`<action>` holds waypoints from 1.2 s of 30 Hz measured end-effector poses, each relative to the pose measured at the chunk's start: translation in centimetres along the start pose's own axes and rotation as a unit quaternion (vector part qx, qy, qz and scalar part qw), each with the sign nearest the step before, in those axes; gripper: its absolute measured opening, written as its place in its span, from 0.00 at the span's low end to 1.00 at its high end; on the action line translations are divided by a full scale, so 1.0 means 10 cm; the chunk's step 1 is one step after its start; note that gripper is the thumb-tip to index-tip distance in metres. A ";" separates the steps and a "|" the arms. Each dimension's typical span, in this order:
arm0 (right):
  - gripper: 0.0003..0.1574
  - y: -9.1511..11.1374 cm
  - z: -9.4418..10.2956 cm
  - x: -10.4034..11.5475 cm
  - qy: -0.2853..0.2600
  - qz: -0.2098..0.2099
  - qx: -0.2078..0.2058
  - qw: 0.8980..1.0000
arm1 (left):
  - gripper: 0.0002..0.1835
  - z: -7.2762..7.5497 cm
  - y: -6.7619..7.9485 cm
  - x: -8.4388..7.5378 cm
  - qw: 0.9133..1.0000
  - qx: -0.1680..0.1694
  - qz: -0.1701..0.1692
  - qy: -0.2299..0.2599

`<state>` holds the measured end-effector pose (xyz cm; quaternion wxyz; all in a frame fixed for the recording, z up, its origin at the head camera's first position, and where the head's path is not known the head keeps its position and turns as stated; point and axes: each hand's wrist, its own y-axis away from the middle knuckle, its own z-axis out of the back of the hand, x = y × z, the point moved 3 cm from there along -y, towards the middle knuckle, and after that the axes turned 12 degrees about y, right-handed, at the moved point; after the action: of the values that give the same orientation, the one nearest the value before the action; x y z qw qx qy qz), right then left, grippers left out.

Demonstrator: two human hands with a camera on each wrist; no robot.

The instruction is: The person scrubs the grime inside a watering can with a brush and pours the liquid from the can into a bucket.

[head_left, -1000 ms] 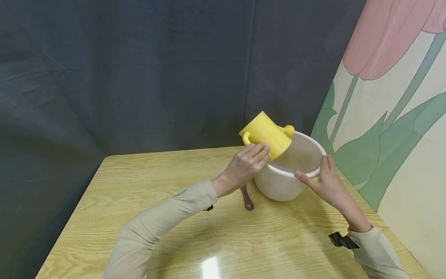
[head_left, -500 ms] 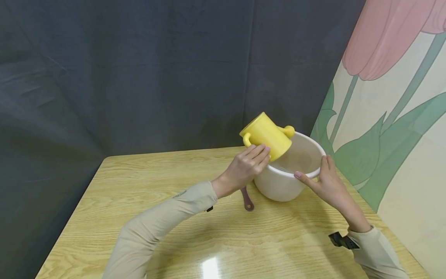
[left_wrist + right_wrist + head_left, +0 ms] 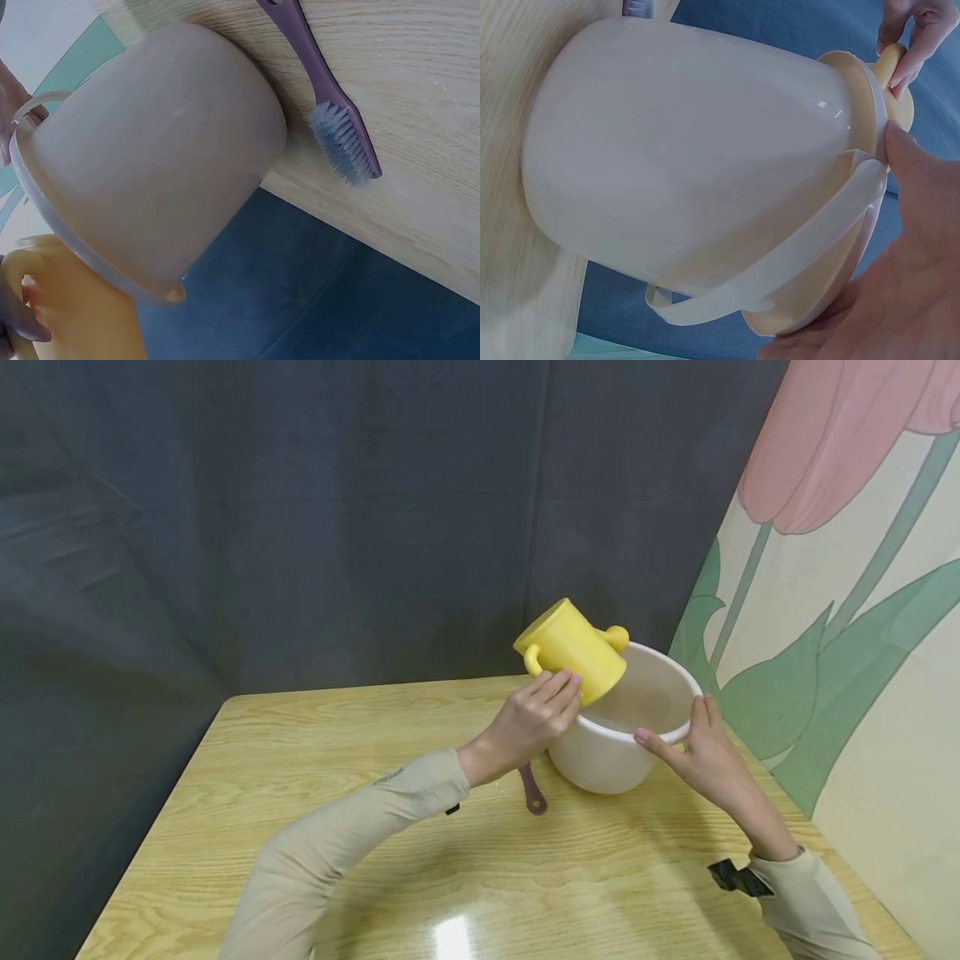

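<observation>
A yellow watering can (image 3: 573,647) is tilted over the rim of a white bucket (image 3: 600,764), its round-ended spout above the bucket's opening. My left hand (image 3: 531,720) grips the can by its handle, fingers curled round it, as the right wrist view also shows. On the bucket's near right rim, my right hand (image 3: 708,760) holds on with the thumb on one side and the fingers on the other. The bucket's white carrying handle (image 3: 780,262) hangs down its side. What lies inside the can is hidden.
A purple scrubbing brush (image 3: 330,82) with grey bristles lies on the wooden table (image 3: 300,760) beside the bucket. A dark curtain (image 3: 375,527) hangs behind the table, and a wall with painted tulips (image 3: 832,635) stands close on the right.
The watering can has shifted very slightly, its spout end a little to the left. Both hands keep their holds, and the bucket stays in place.
</observation>
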<state>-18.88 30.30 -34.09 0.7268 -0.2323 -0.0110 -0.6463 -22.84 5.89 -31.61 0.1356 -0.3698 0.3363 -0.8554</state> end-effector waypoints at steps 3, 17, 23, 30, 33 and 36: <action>0.60 0.00 0.00 0.00 -0.001 0.001 0.000 1.000 | 0.10 0.00 -0.01 -0.01 1.000 -0.001 -0.001 -0.002; 0.61 -0.01 0.00 -0.01 0.001 0.000 -0.001 1.000 | 0.09 -0.01 0.00 -0.01 1.000 -0.015 -0.003 -0.013; 0.60 -0.01 0.00 0.01 -0.001 0.003 -0.005 1.000 | 0.09 -0.02 0.01 -0.02 1.000 -0.014 -0.010 -0.015; 0.61 -0.02 0.00 0.02 0.000 -0.001 -0.003 1.000 | 0.09 -0.02 0.03 0.01 1.000 -0.021 -0.013 -0.016; 0.60 -0.03 -0.01 0.03 0.000 0.001 -0.003 1.000 | 0.09 -0.02 0.03 0.01 1.000 -0.021 -0.015 -0.014; 0.60 -0.03 -0.02 0.03 -0.001 0.004 -0.005 1.000 | 0.09 -0.02 0.04 0.01 1.000 -0.022 -0.017 -0.013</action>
<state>-19.15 29.95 -34.08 0.7283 -0.2365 -0.0076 -0.6431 -23.01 5.62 -31.93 0.1174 -0.3890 0.3469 -0.8453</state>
